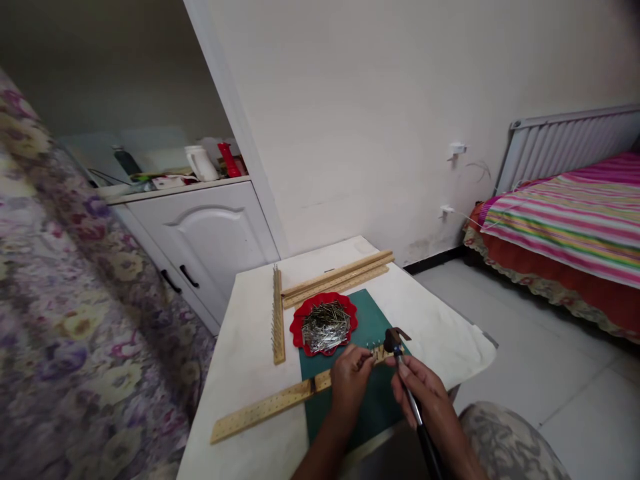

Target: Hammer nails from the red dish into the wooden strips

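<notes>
My right hand [425, 390] is wrapped round a claw hammer [411, 400], gripping its metal shaft below the head. The hammer's head is over the right end of a long wooden strip [265, 408] with rows of small holes. Several nails [376, 349] stand upright near that end. My left hand [350, 377] rests on the strip left of these nails, thumb and fingertips pinched on what looks like a nail, mostly hidden by the fingers. Just beyond the left hand, a red scalloped dish [296, 331] holds a heap of loose nails [327, 327].
A green mat [367, 303] lies under the dish and strip on the white-covered table [260, 293]. A nail-studded strip [279, 320] stands left of the dish; more wooden strips [340, 277] lie behind it. A floral curtain [90, 300] hangs left; a bed [575, 200] is at right.
</notes>
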A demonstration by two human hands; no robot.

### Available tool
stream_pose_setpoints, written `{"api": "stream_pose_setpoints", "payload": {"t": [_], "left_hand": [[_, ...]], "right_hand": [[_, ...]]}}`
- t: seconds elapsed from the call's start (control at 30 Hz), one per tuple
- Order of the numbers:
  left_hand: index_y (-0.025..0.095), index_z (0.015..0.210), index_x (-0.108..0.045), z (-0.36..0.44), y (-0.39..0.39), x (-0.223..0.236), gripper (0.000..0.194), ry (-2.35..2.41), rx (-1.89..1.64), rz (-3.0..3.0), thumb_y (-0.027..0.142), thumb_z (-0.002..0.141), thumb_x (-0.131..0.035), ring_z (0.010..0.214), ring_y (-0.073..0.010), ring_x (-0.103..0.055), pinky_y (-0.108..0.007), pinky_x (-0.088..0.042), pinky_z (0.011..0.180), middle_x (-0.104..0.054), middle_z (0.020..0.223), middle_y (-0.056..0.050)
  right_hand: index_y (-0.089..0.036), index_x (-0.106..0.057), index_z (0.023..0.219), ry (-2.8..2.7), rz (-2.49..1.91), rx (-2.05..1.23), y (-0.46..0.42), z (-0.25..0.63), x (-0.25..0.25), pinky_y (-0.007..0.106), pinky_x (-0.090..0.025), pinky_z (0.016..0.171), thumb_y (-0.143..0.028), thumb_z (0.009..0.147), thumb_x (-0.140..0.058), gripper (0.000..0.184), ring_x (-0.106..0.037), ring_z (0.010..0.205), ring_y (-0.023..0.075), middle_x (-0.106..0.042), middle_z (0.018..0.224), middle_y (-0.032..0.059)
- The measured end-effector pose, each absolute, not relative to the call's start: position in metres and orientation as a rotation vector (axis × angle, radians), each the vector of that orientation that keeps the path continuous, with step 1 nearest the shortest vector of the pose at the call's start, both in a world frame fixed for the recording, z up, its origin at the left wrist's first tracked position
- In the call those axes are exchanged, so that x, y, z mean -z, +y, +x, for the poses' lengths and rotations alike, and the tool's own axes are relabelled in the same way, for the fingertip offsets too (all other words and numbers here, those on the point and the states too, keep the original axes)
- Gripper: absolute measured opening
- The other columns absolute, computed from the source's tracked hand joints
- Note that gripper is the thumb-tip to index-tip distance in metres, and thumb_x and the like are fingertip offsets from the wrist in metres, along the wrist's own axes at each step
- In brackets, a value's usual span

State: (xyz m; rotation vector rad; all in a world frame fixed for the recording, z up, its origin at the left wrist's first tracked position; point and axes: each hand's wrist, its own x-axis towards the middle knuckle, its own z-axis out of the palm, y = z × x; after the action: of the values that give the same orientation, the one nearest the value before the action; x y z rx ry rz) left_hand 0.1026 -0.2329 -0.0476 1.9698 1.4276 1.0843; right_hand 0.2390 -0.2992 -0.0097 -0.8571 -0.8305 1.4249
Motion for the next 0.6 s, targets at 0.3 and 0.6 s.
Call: {"api": "stream_pose_setpoints", "payload": {"t": [0.3, 0.6], "left_hand": [[0.020, 0.078, -0.064, 0.080, -0.245, 0.034, 0.018, 1.399, -1.101, 1.984, 0.027, 0.081, -0.048, 0.073, -0.0154, -0.055, -0.025, -0.042, 0.066, -0.060, 0.078, -0.002], [0.019, 0.077, -0.064, 0.054, -0.193, 0.007, 0.015, 1.646, -0.825, 2.286, 0.017, 0.078, -0.049, 0.080, -0.0160, -0.055, -0.025, -0.038, 0.071, -0.060, 0.081, -0.003]], "right_hand": [[-0.017, -0.058, 0.094, -0.736, -0.861, -1.395, -0.304, 0.247, 0.009, 0.013, -0.023, 0.028, -0.045, 0.078, -0.058, 0.032, -0.035, 0.027, 0.0014, -0.056, 0.051, -0.0057], [-0.017, -0.057, 0.091, -0.769, -0.876, -1.420, -0.303, 0.243, 0.009, 0.015, -0.021, 0.028, -0.048, 0.077, -0.058, 0.034, -0.035, 0.026, 0.0027, -0.055, 0.051, -0.0057]]}}
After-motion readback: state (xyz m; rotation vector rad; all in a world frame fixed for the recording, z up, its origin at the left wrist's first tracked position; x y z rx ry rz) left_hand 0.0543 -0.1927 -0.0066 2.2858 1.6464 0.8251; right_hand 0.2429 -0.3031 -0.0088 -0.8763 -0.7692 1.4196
